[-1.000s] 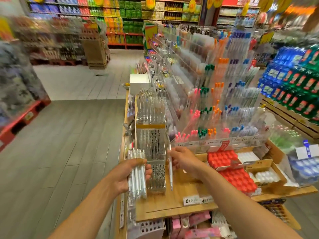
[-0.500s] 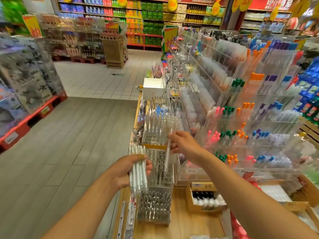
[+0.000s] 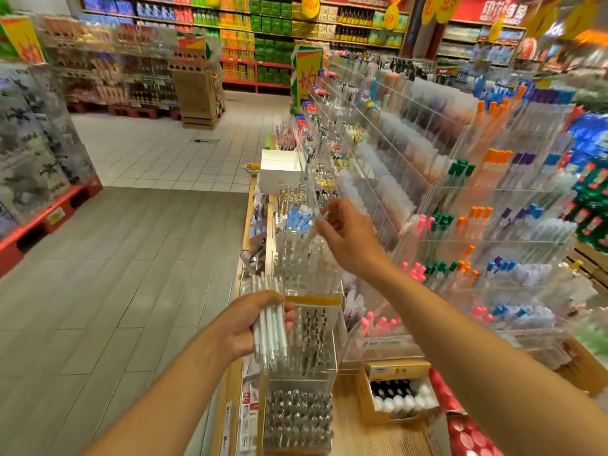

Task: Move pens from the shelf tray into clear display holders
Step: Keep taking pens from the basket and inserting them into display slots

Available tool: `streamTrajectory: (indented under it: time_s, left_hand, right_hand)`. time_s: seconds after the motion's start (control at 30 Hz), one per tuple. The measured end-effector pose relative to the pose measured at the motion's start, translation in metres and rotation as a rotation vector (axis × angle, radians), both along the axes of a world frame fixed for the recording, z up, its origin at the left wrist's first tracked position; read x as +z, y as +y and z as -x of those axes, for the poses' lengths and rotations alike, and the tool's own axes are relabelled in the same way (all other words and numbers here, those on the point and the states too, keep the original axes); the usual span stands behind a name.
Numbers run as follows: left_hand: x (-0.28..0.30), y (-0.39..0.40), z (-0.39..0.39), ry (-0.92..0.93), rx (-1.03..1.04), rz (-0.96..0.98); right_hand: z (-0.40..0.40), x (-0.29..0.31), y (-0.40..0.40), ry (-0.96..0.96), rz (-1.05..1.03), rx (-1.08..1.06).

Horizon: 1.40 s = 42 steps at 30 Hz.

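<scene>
My left hand [image 3: 245,324] grips a bundle of white pens [image 3: 269,327], held upright beside the tiered clear display holder [image 3: 309,311]. My right hand [image 3: 345,238] is raised over the holder's upper tier and pinches a single clear-white pen [image 3: 311,236] by its top end; the pen slants down toward the upper compartment, where several similar pens stand. Lower tiers of the holder hold dark-tipped and silver-tipped pens. The shelf tray is not clearly visible.
A wooden shelf [image 3: 368,432] carries the holder and a yellow box of black and white items [image 3: 398,393]. Tall acrylic racks of coloured pens [image 3: 477,232] rise to the right. A white box [image 3: 281,174] sits further back. The grey aisle floor [image 3: 115,291] lies left.
My right hand has lifted the single pen from near the shelf top up to the holder's upper tier. The view has tilted upward. My left hand still holds the bundle.
</scene>
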<state>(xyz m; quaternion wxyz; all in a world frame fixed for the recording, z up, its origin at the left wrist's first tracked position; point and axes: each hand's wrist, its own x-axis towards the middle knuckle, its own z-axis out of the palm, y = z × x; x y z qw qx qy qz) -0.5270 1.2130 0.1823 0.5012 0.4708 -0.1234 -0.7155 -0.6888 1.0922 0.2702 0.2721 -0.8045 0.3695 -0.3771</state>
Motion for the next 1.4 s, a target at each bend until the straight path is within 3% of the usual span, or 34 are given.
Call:
streamTrajectory:
  time_s: [0.23, 0.73, 1.2, 1.33, 1.4]
  left_hand:
    - [0.007, -0.004, -0.011, 0.002, 0.015, -0.033]
    - [0.022, -0.014, -0.017, -0.089, 0.006, 0.007]
    - [0.026, -0.016, -0.018, -0.130, -0.006, 0.049]
    - [0.030, -0.013, -0.017, -0.132, -0.030, 0.099]
    - [0.033, -0.013, -0.016, -0.116, -0.026, 0.116]
  right_hand:
    - [-0.022, -0.003, -0.010, 0.280, 0.115, 0.045]
    - [-0.029, 0.006, -0.030, 0.525, 0.075, 0.086]
    - [-0.042, -0.003, -0.020, 0.776, 0.339, -0.025]
    - [-0.041, 0.009, -0.003, 0.567, 0.132, 0.075]
    - [-0.042, 0.014, 0.007, 0.559, -0.013, 0.172]
